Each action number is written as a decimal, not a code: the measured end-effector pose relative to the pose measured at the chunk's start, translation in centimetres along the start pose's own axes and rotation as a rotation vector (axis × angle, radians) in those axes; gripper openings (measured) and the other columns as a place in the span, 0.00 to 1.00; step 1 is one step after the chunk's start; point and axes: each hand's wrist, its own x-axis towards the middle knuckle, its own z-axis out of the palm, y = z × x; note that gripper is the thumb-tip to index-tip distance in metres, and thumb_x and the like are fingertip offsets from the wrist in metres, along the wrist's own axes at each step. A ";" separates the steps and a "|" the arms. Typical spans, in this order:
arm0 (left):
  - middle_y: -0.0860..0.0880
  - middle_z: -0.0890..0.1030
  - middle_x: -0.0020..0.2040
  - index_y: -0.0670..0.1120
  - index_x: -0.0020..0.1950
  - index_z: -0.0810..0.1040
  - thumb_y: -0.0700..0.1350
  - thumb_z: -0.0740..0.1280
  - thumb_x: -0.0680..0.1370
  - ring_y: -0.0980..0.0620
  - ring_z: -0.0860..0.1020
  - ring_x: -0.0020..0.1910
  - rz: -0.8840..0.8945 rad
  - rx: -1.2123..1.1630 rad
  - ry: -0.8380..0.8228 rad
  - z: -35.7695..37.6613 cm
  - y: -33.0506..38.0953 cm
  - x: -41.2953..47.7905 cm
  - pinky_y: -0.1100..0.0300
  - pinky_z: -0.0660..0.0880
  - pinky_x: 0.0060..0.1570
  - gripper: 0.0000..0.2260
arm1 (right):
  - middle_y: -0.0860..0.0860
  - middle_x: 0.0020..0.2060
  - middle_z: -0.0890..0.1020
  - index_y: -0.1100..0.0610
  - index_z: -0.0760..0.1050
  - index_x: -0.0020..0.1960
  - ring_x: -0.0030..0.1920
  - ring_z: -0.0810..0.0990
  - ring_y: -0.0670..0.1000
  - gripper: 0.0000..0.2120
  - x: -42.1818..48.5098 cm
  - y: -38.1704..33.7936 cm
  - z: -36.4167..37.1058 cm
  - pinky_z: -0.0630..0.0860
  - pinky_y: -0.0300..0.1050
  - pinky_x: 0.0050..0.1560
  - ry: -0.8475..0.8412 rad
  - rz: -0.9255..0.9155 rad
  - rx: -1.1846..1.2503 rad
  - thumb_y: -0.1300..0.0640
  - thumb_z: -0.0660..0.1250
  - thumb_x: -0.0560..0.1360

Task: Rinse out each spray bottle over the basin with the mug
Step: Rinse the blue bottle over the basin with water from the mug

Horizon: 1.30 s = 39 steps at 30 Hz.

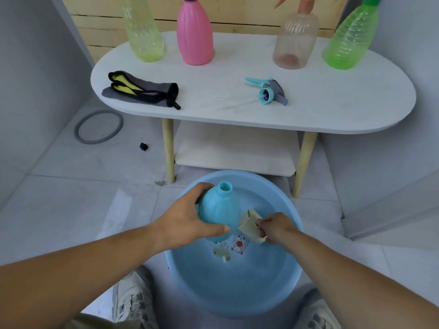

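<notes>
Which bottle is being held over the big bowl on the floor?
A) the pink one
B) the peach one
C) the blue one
C: the left hand grips the blue bottle above the basin, and the bottle's neck is open, with no sprayer on it.

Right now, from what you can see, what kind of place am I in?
Probably a tiled washing corner at home, perhaps a bathroom or balcony. Pale floor tiles run up to plain grey walls, a blue basin sits on the floor, and a low white table holds spray bottles.
</notes>
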 end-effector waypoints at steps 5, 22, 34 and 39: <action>0.60 0.80 0.56 0.61 0.64 0.73 0.48 0.84 0.64 0.62 0.79 0.57 0.001 -0.010 0.010 -0.2 -0.1 0.0 0.56 0.82 0.55 0.33 | 0.52 0.34 0.84 0.57 0.81 0.36 0.37 0.82 0.53 0.15 0.4 0.4 0.2 0.82 0.52 0.52 -0.015 -0.025 0.035 0.51 0.68 0.78; 0.60 0.79 0.57 0.60 0.67 0.70 0.47 0.83 0.66 0.62 0.79 0.54 0.033 0.006 0.055 -1.7 1.8 -0.8 0.72 0.78 0.41 0.35 | 0.61 0.39 0.83 0.65 0.81 0.45 0.42 0.82 0.55 0.10 -7.4 -4.9 -9.6 0.82 0.46 0.51 -0.056 -0.403 0.367 0.60 0.65 0.81; 0.59 0.79 0.57 0.63 0.65 0.70 0.47 0.83 0.67 0.62 0.79 0.55 0.047 -0.064 0.079 -2.1 3.5 -1.2 0.70 0.79 0.42 0.34 | 0.62 0.41 0.85 0.60 0.84 0.42 0.50 0.85 0.63 0.26 -16.3 -8.1 -15.3 0.82 0.53 0.57 0.008 -0.727 0.430 0.36 0.76 0.63; 0.57 0.80 0.57 0.63 0.63 0.71 0.45 0.83 0.67 0.59 0.80 0.56 0.057 -0.118 0.081 -1.9 3.9 -1.1 0.63 0.83 0.47 0.32 | 0.57 0.41 0.86 0.53 0.86 0.43 0.50 0.85 0.60 0.33 -17.6 -9.0 -15.8 0.81 0.51 0.57 0.038 -0.872 0.383 0.26 0.74 0.55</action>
